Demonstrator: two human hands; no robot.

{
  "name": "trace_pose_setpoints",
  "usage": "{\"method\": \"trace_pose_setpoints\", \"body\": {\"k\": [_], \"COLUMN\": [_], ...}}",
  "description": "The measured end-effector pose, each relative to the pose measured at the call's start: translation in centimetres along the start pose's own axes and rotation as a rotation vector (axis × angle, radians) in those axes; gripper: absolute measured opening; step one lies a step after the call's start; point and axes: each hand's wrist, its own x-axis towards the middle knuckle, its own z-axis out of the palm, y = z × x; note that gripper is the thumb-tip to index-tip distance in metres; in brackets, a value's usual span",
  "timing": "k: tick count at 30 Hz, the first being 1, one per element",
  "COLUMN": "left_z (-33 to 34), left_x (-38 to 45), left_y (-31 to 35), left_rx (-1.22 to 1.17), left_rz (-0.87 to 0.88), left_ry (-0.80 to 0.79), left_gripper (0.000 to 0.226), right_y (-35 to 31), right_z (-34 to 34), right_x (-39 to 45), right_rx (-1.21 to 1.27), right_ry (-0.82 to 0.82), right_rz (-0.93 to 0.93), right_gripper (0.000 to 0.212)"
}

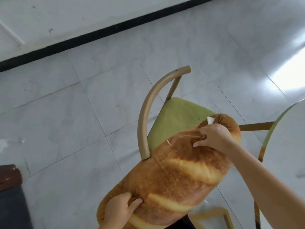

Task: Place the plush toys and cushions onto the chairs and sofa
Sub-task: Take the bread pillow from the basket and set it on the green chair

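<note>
Bread-shaped cushion (173, 171) held lengthwise in both hands, lying diagonally from near left to far right. Left hand (118, 210) pinches fabric at near end, fingers closed on a fold. Right hand (212, 138) grips a bunched fold near far end, beside a small white tag (210, 120). Far end of cushion overlaps green seat (175, 119) of chair (148, 113); contact with seat not discernible. Chair's curved tan backrest sits left of cushion. White round table (287, 146) edge at right. Pale tiled floor (66, 104) beneath.
</note>
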Motion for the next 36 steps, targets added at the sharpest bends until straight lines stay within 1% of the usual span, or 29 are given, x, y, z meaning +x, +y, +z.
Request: {"method": "trace_pose_setpoints", "body": {"k": [2, 3, 5, 6, 7, 10, 11, 12, 13, 14, 15, 17, 18, 19, 21, 22, 23, 24, 25, 26, 27, 29, 31, 32, 34, 36], "left_z": [1.9, 2.5, 3.9, 4.2, 4.3, 5.0, 5.1, 4.9, 4.7, 4.7, 4.8, 5.1, 5.2, 5.3, 5.0, 4.6, 4.2, 3.7, 3.2, 2.8, 2.4, 1.5, 0.9, 0.7, 0.5, 0.3], "left_x": [1.7, 2.6, 4.5, 5.3, 6.1, 8.5, 9.3, 9.9, 10.5, 10.9, 11.3, 11.6, 11.7, 12.1, 12.8, 13.0, 13.2, 13.5, 14.0, 14.5, 15.2, 16.4, 17.4, 17.8, 18.1, 18.2], "left_y": [1.2, 1.9, 3.7, 4.8, 6.1, 9.3, 10.2, 11.0, 11.5, 11.9, 12.4, 12.6, 12.9, 13.2, 14.0, 14.4, 14.9, 15.2, 15.4, 15.4, 15.4, 15.4, 15.6, 15.7, 15.7, 15.7], "left_rx": [-0.046, -0.080, -0.111, -0.118, -0.125, -0.129, -0.125, -0.134, -0.149, -0.156, -0.150, -0.111, -0.093, -0.075, -0.095, -0.121, -0.130, -0.117, -0.098, -0.088, -0.091, -0.134, -0.193, -0.213, -0.226, -0.234], "left_rz": [-0.035, -0.021, 0.072, 0.086, 0.090, 0.043, 0.033, 0.015, 0.003, -0.019, -0.030, -0.028, -0.025, -0.028, -0.057, -0.069, -0.070, -0.068, -0.076, -0.101, -0.143, -0.234, -0.268, -0.258, -0.245, -0.258], "left_ry": [0.007, 0.031, 0.116, 0.169, 0.188, 0.236, 0.294, 0.346, 0.397, 0.435, 0.463, 0.494, 0.482, 0.477, 0.487, 0.506, 0.527, 0.543, 0.552, 0.550, 0.513, 0.356, 0.209, 0.179, 0.149, 0.126], "left_gripper": [0.077, 0.077, 0.055, 0.047, 0.047, 0.062, 0.061, 0.056, 0.049, 0.050, 0.057, 0.068, 0.067, 0.063, 0.048, 0.039, 0.038, 0.043, 0.051, 0.061, 0.071, 0.091, 0.104, 0.107, 0.110, 0.110], "right_y": [1.8, 2.8, 4.9, 5.8, 6.7, 8.4, 8.8, 8.9, 8.7, 8.5, 8.4, 7.4, 7.1, 6.9, 6.8, 6.8, 6.7, 6.7, 6.8, 6.9, 7.1, 7.4, 7.7, 7.8, 8.1, 8.5], "right_z": [0.5, 0.6, 0.4, 0.1, -0.4, -2.6, -3.3, -3.9, -4.6, -5.1, -5.5, -5.3, -4.7, -3.7, -0.7, 0.9, 2.0, 3.0, 3.8, 4.7, 5.7, 7.9, 9.3, 9.8, 10.7, 11.3], "right_x": [1.6, 2.4, 3.9, 4.8, 5.8, 9.5, 11.0, 12.5, 13.9, 15.2, 16.5, 17.6, 17.9, 18.0, 17.5, 17.1, 16.5, 15.9, 15.4, 15.0, 14.6, 13.8, 13.0, 12.7, 12.5, 12.6], "right_rx": [-0.037, -0.045, -0.042, -0.035, -0.028, -0.081, -0.098, -0.107, -0.119, -0.128, -0.120, -0.030, 0.028, 0.060, 0.109, 0.198, 0.322, 0.467, 0.621, 0.786, 0.943, 1.192, 1.388, 1.459, 1.521, 1.553], "right_ry": [-0.043, -0.049, -0.048, -0.047, -0.042, -0.041, -0.034, -0.026, -0.014, 0.004, 0.042, 0.191, 0.253, 0.258, 0.179, 0.201, 0.270, 0.349, 0.392, 0.393, 0.369, 0.301, 0.222, 0.188, 0.156, 0.134], "right_rz": [0.008, 0.014, 0.033, 0.038, 0.035, -0.025, -0.053, -0.081, -0.109, -0.141, -0.170, -0.219, -0.209, -0.168, -0.052, -0.004, 0.058, 0.147, 0.263, 0.386, 0.497, 0.651, 0.724, 0.733, 0.731, 0.753], "right_gripper": [0.058, 0.058, 0.058, 0.058, 0.057, 0.057, 0.057, 0.057, 0.057, 0.057, 0.056, 0.049, 0.042, 0.037, 0.040, 0.044, 0.050, 0.058, 0.068, 0.078, 0.085, 0.096, 0.094, 0.090, 0.084, 0.085]}}
